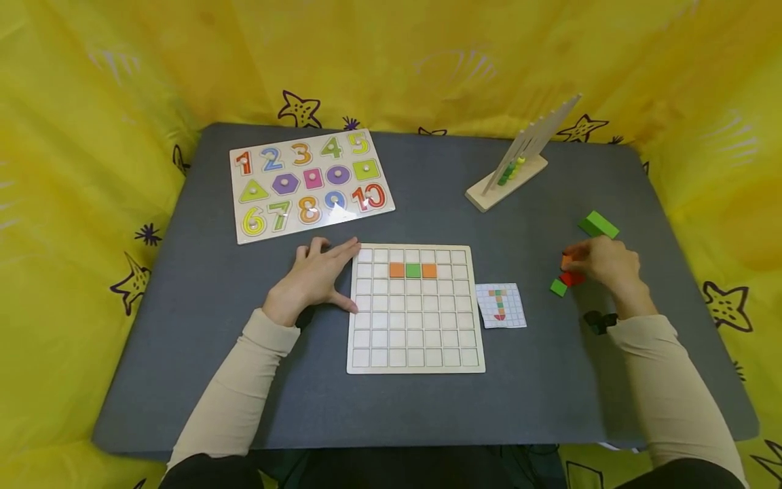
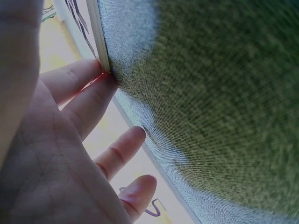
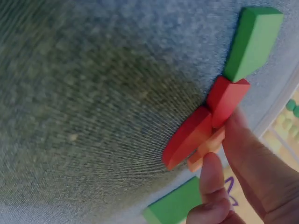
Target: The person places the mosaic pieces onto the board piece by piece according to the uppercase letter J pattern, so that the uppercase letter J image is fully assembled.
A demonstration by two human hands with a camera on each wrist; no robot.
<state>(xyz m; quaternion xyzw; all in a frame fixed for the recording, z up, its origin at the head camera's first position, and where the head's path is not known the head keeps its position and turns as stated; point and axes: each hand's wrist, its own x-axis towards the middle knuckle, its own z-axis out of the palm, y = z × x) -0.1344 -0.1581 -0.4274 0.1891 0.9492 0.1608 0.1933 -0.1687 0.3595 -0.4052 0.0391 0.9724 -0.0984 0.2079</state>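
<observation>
The pale wooden grid board point(image 1: 415, 339) lies flat on the dark grey table point(image 1: 427, 414); in its second row sit three square tiles side by side: an orange tile point(image 1: 397, 270), a green tile point(image 1: 413, 270) and another orange tile point(image 1: 430, 270). The white number-and-shape puzzle board point(image 1: 261, 176) beyond it holds coloured numerals from 1 to 10 and a middle row of shapes.

Near the far edge, a pale wooden stand with upright rods point(image 1: 497, 197) carries green and yellow beads low down. A small white paper card printed with a coloured grid pattern point(image 1: 504, 312) lies just beside the board's right edge, between it and the loose blocks.

The left hand point(image 1: 314, 275) is spread wide, fingertips and thumb touching the board's left edge, gripping nothing. The right hand point(image 1: 605, 261) pinches a small orange block point(image 3: 206, 147) between thumb and finger. Crowding that block are a rounded red block point(image 3: 189, 137), a straight-edged red block point(image 3: 227, 100) and a small green block point(image 3: 254, 42); a longer green block point(image 1: 599, 225) lies beyond.
</observation>
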